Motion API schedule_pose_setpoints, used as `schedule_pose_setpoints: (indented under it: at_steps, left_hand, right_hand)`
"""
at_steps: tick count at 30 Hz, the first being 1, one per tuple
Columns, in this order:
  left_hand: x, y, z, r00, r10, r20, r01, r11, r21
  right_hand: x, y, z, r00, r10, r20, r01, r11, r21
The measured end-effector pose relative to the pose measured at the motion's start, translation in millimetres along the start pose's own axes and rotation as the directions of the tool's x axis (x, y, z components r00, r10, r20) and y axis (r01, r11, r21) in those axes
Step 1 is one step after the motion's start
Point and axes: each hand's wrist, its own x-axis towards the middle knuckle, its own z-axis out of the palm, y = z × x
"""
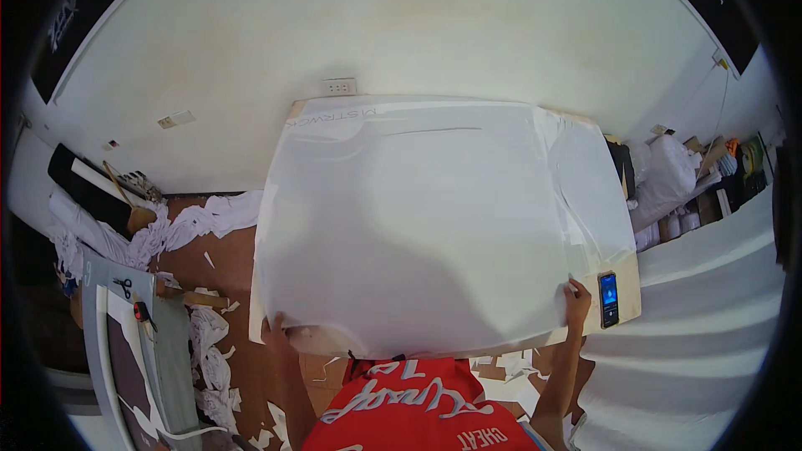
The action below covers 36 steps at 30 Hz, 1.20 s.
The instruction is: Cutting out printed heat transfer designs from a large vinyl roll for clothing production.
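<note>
A large white sheet (434, 225), smooth and slightly see-through, covers most of the table (628, 284) in front of me. I cannot tell whether it is fabric or film. At its near left corner, my left hand (276, 331) has its fingers closed on the sheet's edge. Over at the near right corner, my right hand (576, 299) pinches the edge between thumb and fingers. Beyond the sheet's right side lies another white piece (589, 184) with a wavy edge. A lit phone (609, 300) rests on the table just right of my right hand.
A wall socket (340, 86) sits behind the table's far edge. On the left, a grey side table (171, 351) bears scissors (124, 287) and a red-and-black tape measure (144, 314). White scraps (213, 221) litter the floor. White draped fabric (677, 326) and plastic bags (668, 171) fill the right.
</note>
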Motion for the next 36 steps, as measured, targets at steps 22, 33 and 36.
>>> schedule_pose_setpoints:
  at_steps: [22,33,36]
  left_hand:
    - [57,-7,14,0.979,0.178,-0.101,-0.156,0.970,0.188]
    - [28,-2,55,0.820,0.507,-0.266,-0.156,0.645,0.748]
    - [29,1,60,0.822,0.513,-0.248,-0.136,0.600,0.789]
  right_hand:
    - [9,-65,51,0.950,-0.181,-0.256,0.058,0.904,-0.424]
    - [238,-162,129,0.997,-0.072,-0.009,0.070,0.923,0.379]
    - [285,-181,143,0.972,0.098,0.215,-0.175,0.911,0.373]
